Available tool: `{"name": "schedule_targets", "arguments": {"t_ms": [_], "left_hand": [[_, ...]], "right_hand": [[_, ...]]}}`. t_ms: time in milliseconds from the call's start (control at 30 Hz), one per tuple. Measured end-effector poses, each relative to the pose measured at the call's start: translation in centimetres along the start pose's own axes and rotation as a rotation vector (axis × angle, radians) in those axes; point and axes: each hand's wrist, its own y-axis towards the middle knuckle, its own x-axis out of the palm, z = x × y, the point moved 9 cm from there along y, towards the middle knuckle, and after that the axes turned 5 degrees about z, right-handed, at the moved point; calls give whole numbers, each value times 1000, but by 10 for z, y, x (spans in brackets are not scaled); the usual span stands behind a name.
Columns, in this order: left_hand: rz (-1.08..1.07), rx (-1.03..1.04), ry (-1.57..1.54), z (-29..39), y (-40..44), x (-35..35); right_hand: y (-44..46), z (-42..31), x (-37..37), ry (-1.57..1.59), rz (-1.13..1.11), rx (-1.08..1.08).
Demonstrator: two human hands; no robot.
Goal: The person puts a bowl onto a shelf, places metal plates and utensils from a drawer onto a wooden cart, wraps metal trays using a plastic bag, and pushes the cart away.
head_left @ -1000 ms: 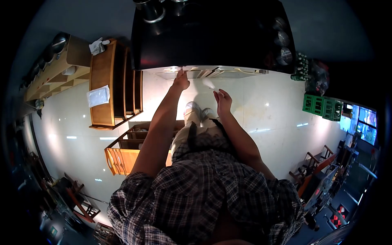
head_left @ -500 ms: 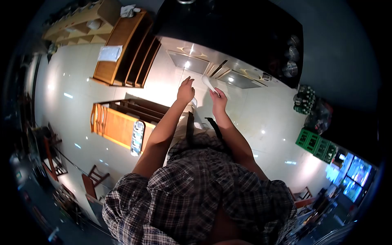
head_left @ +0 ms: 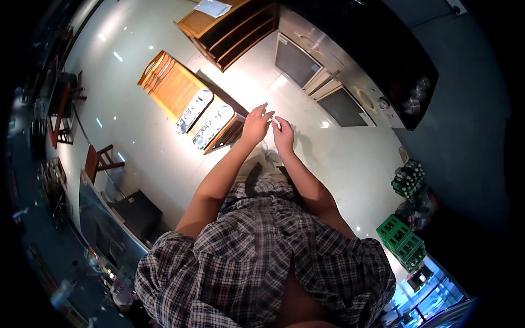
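Observation:
My right hand [head_left: 284, 135] is closed on a white spoon [head_left: 274, 122], of which only a small part shows between my hands. My left hand [head_left: 255, 126] is held close to it on the left, its fingers stretched out and apart. Whether the left fingertips touch the spoon I cannot tell. Left of my hands, two pale compartment trays with patterned contents, a nearer tray [head_left: 223, 116] and a farther tray [head_left: 203, 98], lie on a low wooden cabinet [head_left: 170, 82].
Another wooden cabinet with shelves [head_left: 229, 27] stands ahead. A dark-topped counter with steel front [head_left: 328, 49] runs along the right, metal cups [head_left: 414, 104] on it. Green crates [head_left: 401, 240] and bottles [head_left: 408, 177] are at the right. A wooden chair [head_left: 98, 161] stands left.
My view has turned left, bringing the low cabinet and a second tray into sight. My hands have come closer together, and the spoon is now mostly hidden between them.

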Motion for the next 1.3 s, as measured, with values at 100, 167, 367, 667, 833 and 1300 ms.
{"name": "schedule_targets", "arguments": {"t_ms": [100,167,367,667,833,1300], "left_hand": [[85,9,102,-13,-21,-22],[102,37,158,-29,-35,-36],[122,166,200,-87,-72,-92],[168,348,314,-217,-117,-208],[85,288,353,-278,-153,-262],[-134,-52,315,-448,-143,-292]], "right_hand": [[-21,-14,22,-85,-45,-85],[-41,-26,42,-12,-92,-179],[-84,-37,127,96,-245,-254],[-127,-39,315,-210,-239,-118],[-160,-26,397,-340,-262,-107],[-79,9,504,-24,-248,271]]}}
